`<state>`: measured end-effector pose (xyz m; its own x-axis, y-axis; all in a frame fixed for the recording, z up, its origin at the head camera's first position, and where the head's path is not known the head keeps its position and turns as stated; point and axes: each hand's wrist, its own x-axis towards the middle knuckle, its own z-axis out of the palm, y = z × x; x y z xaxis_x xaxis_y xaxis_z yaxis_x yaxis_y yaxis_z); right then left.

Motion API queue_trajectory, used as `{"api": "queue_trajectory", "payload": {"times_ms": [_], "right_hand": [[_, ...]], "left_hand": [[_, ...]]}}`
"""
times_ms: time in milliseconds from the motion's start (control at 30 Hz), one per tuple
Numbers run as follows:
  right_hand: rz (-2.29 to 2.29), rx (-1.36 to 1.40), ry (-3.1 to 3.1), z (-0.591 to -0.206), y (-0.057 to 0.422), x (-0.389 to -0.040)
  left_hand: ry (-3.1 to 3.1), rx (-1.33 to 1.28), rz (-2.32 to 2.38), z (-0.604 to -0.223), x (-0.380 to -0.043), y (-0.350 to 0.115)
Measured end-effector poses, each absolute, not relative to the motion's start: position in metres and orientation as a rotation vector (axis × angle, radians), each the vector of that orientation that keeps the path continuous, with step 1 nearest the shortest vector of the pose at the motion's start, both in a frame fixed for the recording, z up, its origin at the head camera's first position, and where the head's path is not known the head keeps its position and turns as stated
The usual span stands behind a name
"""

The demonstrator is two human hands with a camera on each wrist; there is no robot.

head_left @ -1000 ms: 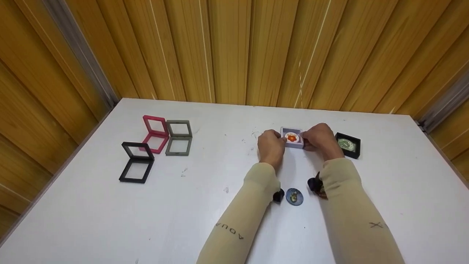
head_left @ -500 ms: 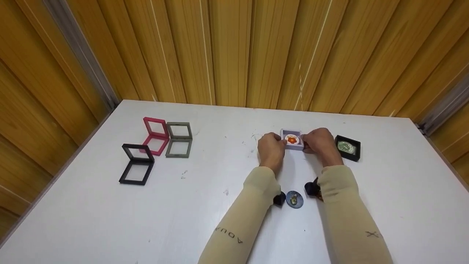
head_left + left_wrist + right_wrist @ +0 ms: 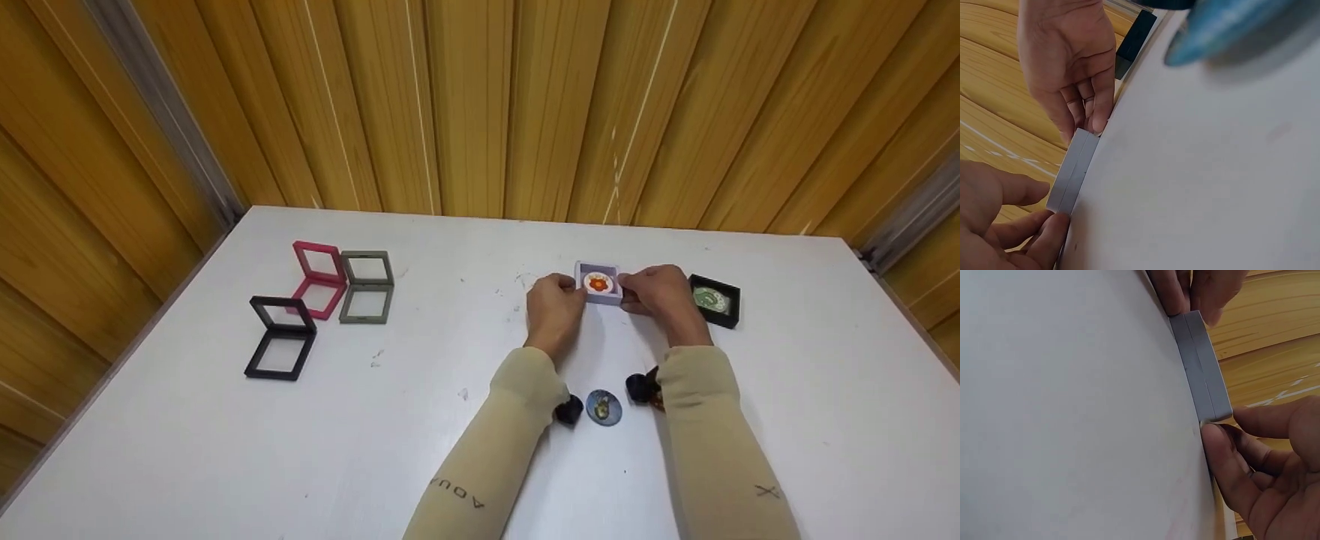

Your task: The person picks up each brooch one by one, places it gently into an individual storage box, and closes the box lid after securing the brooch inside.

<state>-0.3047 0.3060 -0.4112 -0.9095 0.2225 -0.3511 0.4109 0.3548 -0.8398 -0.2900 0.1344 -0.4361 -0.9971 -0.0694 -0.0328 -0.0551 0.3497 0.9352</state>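
Observation:
A small lilac display case (image 3: 603, 299) lies on the white table with its two halves closed together; a seam runs along its side in both wrist views. Inside shows a round white disc with an orange flower (image 3: 598, 283). My left hand (image 3: 553, 313) pinches the left end of the case between thumb and fingers. At the opposite end, my right hand (image 3: 661, 300) grips the case edge with thumb and fingertips. Just right of that hand sits a black case (image 3: 721, 320) holding a green and white disc (image 3: 709, 300).
Three opened frames stand at the left: pink (image 3: 322, 309), olive green (image 3: 365, 320) and black (image 3: 271, 373). A blue disc (image 3: 604, 407) lies between my forearms. An orange-brown thing (image 3: 658, 400) is mostly hidden by my right sleeve. A wood-patterned wall (image 3: 465, 112) rises behind the table.

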Motion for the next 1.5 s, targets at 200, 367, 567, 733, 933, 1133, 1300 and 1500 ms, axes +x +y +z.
{"api": "queue_trajectory", "payload": {"times_ms": [200,367,567,733,933,1133,1300,1500], "right_hand": [[-1.593,0.602,2.417,-0.408,0.305,-0.302],[-1.606,0.624,2.408,-0.403,0.305,-0.298],[-1.536,0.596,2.467,-0.397,0.309,-0.294],[-1.457,0.557,2.556,-0.389,0.312,-0.289],[-1.415,0.514,2.585,-0.382,0.314,-0.284],[-1.353,0.478,2.582,-0.372,0.311,-0.28],[-1.238,0.43,2.582,-0.364,0.309,-0.275],[-1.135,0.316,2.624,-0.359,0.309,-0.265]], "left_hand": [[-2.555,0.149,-1.927,-0.432,-0.289,0.128],[-2.566,0.218,-2.046,-0.425,-0.29,0.124],[-2.575,0.304,-2.108,-0.42,-0.296,0.114],[-2.579,0.343,-2.116,-0.418,-0.301,0.105],[-2.529,0.368,-2.117,-0.409,-0.302,0.092],[-2.496,0.226,-1.993,-0.399,-0.299,0.073],[-2.476,0.051,-1.817,-0.389,-0.301,0.045],[-2.446,-0.007,-1.638,-0.377,-0.302,0.008]]}}
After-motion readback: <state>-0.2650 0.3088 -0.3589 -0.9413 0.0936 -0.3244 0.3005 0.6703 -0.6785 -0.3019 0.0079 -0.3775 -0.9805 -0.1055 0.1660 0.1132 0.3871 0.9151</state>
